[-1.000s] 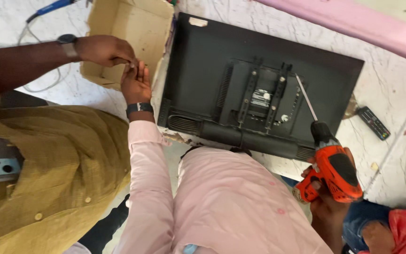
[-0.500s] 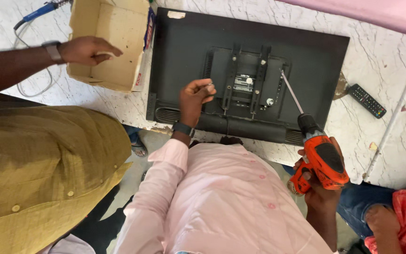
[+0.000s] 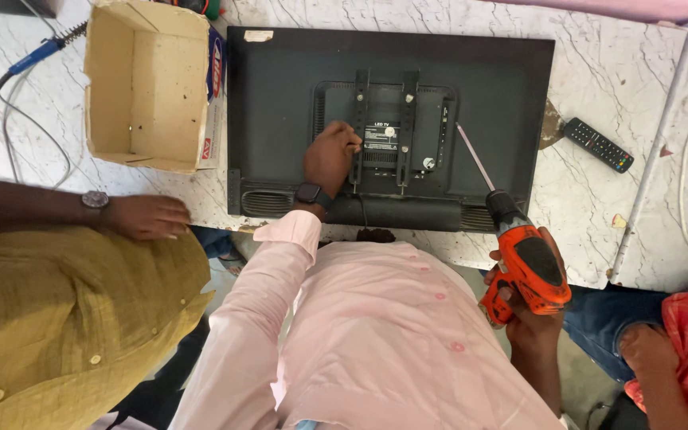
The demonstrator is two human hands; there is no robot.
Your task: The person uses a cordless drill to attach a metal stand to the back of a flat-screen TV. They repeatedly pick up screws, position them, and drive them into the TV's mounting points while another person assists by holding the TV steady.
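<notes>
left hand (image 3: 330, 156) moved onto bracket (image 3: 360, 131) | right hand (image 3: 529, 314) grips drill (image 3: 525, 263)

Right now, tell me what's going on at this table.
A flat-screen television lies face down on the marble table. The person's left hand rests at the wall-mount bracket on its back, while the right hand grips an orange cordless drill, bit aimed at the bracket. A co-worker's hand rests on the table edge.
</notes>
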